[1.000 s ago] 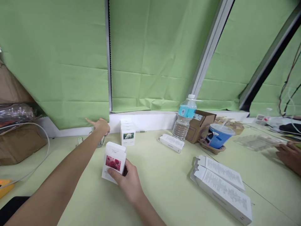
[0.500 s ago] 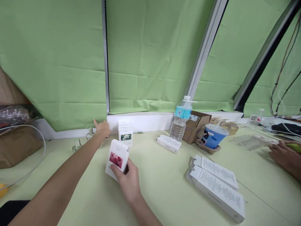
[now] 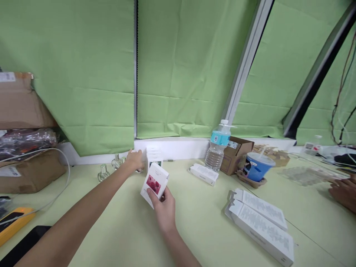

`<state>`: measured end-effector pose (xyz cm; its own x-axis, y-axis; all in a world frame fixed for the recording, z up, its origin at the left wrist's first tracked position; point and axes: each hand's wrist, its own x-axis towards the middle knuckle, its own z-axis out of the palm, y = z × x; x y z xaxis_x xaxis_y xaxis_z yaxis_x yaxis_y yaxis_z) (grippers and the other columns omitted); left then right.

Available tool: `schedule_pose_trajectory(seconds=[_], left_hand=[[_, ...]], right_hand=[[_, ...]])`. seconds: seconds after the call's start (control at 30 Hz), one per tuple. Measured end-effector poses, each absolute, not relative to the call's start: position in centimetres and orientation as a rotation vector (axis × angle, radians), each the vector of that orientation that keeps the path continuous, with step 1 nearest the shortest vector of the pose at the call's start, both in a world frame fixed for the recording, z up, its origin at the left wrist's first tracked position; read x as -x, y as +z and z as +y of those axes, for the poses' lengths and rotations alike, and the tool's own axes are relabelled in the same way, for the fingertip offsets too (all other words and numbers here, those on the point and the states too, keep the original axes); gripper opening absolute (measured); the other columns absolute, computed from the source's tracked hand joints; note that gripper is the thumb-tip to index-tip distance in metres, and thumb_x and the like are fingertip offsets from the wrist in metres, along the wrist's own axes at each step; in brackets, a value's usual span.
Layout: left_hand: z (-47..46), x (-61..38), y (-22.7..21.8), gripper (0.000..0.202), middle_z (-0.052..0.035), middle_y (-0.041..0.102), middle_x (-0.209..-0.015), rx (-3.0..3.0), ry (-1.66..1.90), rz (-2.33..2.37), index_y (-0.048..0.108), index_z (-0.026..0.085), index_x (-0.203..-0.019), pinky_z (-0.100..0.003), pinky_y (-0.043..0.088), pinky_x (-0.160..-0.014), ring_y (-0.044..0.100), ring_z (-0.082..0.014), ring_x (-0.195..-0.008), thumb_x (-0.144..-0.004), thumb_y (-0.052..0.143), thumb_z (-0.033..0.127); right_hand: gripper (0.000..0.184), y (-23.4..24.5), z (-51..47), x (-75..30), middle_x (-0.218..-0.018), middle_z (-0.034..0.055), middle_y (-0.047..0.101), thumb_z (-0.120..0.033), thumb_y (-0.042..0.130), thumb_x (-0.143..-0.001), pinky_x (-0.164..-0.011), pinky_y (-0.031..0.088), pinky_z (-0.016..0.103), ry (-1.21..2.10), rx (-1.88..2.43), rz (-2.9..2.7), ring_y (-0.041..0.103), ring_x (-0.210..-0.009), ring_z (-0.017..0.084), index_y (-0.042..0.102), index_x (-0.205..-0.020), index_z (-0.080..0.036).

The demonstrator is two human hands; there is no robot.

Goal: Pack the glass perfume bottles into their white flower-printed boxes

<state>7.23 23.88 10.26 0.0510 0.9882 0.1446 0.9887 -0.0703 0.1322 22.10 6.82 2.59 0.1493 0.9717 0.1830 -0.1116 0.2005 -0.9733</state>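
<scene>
My right hand (image 3: 166, 211) is closed on a small white carton (image 3: 160, 172) with a picture of red flowers, tilted above the table, thumb on its front. Farther back, my left hand (image 3: 135, 160) reaches to the wall, its fingers curled down over a small glass bottle (image 3: 139, 170) that shows only in part beneath the palm. More clear glass bottles with greenish tops, such as this glass bottle (image 3: 103, 173), stand left of that hand. Just behind the held carton is a row of upright white cartons (image 3: 154, 154), partly hidden.
A white box (image 3: 204, 174) lies near a water bottle (image 3: 215, 150), an open cardboard box (image 3: 236, 155) and a blue cup (image 3: 256, 167). Two long white boxes (image 3: 261, 226) lie front right. Cardboard boxes (image 3: 33, 172) are stacked left. A co-worker's hand (image 3: 343, 191) is far right.
The view has swung slightly left, so things sit farther right. My left hand has lowered, its raised finger now curled down. My right hand still holds the flower carton, now overlapping the row behind.
</scene>
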Motion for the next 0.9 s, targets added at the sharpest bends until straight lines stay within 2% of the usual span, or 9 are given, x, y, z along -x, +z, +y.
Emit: schedule_pose_trajectory(seconds=[0.27,0.4,0.63,0.83,0.9], left_hand=[[19.8,-7.7,10.4,0.072,-0.0203,0.071,-0.108,2.34,-0.236,-2.036,0.051,0.01,-0.12,-0.043,0.029,-0.113,0.064,-0.0347,-0.113,-0.054,0.078,0.025],[16.7,-7.8,10.3,0.069,-0.0174,0.071,-0.106,2.366,-0.298,-2.032,0.052,0.012,-0.118,-0.043,0.031,-0.111,0.065,-0.0346,-0.112,-0.055,0.078,0.025],[9.5,-6.7,9.3,0.055,-0.017,0.068,-0.114,2.413,-0.507,-2.053,0.057,0.015,-0.11,-0.037,0.046,-0.092,0.065,-0.0343,-0.108,-0.062,0.075,0.035],[2.8,-4.3,7.8,0.046,-0.0105,0.065,-0.116,2.418,-0.851,-2.166,0.057,0.021,-0.102,-0.033,0.048,-0.081,0.064,-0.0289,-0.105,-0.062,0.074,0.039],[0.9,-3.3,6.8,0.036,-0.0094,0.066,-0.11,2.423,-0.963,-2.243,0.057,0.021,-0.096,-0.032,0.048,-0.079,0.065,-0.0269,-0.101,-0.066,0.071,0.037]], right_hand=[[0.053,2.0,7.2,-24.0,-0.104,0.0094,0.075,-0.053,0.074,-0.074,-0.08,0.053,0.035,0.882,1.125,-1.165,0.067,-0.09,0.027,0.067,-0.111,-0.015],[0.056,1.5,7.3,-24.8,-0.106,0.0103,0.075,-0.052,0.074,-0.071,-0.083,0.053,0.038,0.838,1.149,-1.19,0.068,-0.095,0.03,0.066,-0.112,-0.015],[0.058,1.4,5.8,-24.5,-0.106,0.0122,0.075,-0.049,0.079,-0.066,-0.085,0.054,0.042,0.872,1.078,-1.355,0.07,-0.095,0.032,0.067,-0.112,-0.015],[0.06,2.2,3.6,-24.2,-0.104,0.0136,0.076,-0.051,0.083,-0.057,-0.089,0.054,0.048,0.963,1.029,-1.355,0.07,-0.098,0.037,0.071,-0.104,-0.016],[0.06,2.5,2.6,-23.8,-0.102,0.0137,0.077,-0.053,0.085,-0.054,-0.088,0.054,0.049,1.004,1.021,-1.35,0.071,-0.096,0.038,0.072,-0.1,-0.016]])
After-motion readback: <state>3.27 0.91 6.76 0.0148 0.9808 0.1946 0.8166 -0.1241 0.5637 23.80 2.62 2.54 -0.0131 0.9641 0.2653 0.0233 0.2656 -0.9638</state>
